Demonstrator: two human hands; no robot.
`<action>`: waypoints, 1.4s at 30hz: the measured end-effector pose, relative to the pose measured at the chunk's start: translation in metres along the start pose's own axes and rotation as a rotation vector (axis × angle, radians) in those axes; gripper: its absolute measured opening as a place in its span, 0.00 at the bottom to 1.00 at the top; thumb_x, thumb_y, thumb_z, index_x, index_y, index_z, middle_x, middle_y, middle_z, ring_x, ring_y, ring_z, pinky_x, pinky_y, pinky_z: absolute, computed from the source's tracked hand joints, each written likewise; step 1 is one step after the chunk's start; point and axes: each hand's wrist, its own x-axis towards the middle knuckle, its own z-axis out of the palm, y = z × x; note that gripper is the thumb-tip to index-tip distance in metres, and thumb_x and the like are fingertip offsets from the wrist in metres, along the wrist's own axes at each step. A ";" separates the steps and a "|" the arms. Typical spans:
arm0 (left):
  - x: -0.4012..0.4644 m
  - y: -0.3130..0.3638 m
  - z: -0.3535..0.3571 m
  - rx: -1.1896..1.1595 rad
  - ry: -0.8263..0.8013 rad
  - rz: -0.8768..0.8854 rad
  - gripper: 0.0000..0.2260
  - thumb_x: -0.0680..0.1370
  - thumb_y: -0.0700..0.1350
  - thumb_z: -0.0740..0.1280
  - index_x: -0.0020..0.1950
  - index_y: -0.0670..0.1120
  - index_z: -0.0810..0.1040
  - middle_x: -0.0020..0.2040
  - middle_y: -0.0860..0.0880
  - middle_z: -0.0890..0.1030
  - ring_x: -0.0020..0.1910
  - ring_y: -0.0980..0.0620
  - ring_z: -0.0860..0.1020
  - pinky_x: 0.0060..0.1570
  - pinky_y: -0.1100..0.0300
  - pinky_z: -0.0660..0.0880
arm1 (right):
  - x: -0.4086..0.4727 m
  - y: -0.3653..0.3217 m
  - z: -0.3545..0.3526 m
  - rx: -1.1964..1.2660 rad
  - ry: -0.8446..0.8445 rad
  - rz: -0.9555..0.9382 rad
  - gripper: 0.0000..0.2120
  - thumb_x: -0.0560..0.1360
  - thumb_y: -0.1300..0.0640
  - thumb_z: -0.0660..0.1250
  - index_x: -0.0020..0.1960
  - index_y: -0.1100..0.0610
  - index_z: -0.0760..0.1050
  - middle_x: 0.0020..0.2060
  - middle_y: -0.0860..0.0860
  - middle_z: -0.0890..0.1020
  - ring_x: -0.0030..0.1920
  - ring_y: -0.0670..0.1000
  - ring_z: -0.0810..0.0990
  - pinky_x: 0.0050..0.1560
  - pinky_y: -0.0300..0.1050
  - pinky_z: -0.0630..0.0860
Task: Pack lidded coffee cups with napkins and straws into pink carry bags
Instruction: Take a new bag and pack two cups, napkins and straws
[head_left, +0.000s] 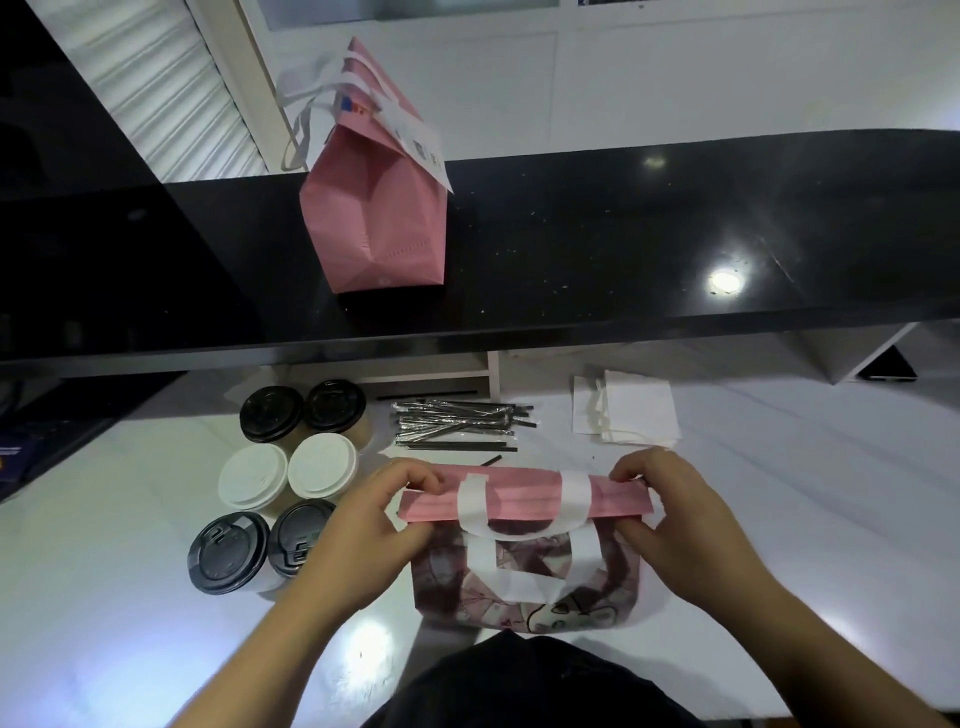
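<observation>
Near the surface's (130, 597) front edge, the pink bag (524, 540) sits between your hands. Your left hand (363, 525) and right hand (680, 519) each pinch one end of its folded top, fingers curled, palms facing inward.

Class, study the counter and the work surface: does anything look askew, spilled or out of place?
Nothing is spilled. One loose black straw lies slanted apart from the straw pile, and the napkins are fanned unevenly.
</observation>
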 end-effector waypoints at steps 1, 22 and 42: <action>0.000 0.001 0.001 0.030 -0.013 0.021 0.14 0.75 0.38 0.76 0.54 0.54 0.79 0.60 0.58 0.82 0.60 0.53 0.80 0.53 0.52 0.80 | -0.001 0.002 0.002 -0.044 0.007 -0.059 0.20 0.70 0.62 0.79 0.53 0.47 0.74 0.50 0.41 0.77 0.49 0.41 0.74 0.48 0.35 0.72; 0.020 0.020 0.002 0.493 -0.162 0.312 0.14 0.76 0.42 0.74 0.57 0.57 0.82 0.52 0.62 0.81 0.52 0.57 0.77 0.51 0.58 0.73 | 0.012 -0.011 -0.006 -0.288 -0.102 -0.227 0.09 0.76 0.55 0.70 0.56 0.51 0.82 0.50 0.45 0.79 0.51 0.50 0.75 0.49 0.45 0.77; 0.057 0.060 0.040 0.785 -0.301 0.287 0.05 0.80 0.50 0.67 0.53 0.53 0.82 0.47 0.55 0.82 0.50 0.51 0.79 0.43 0.54 0.79 | 0.023 -0.017 -0.020 -0.226 -0.194 -0.177 0.05 0.75 0.55 0.75 0.50 0.50 0.88 0.43 0.44 0.83 0.42 0.48 0.80 0.40 0.41 0.78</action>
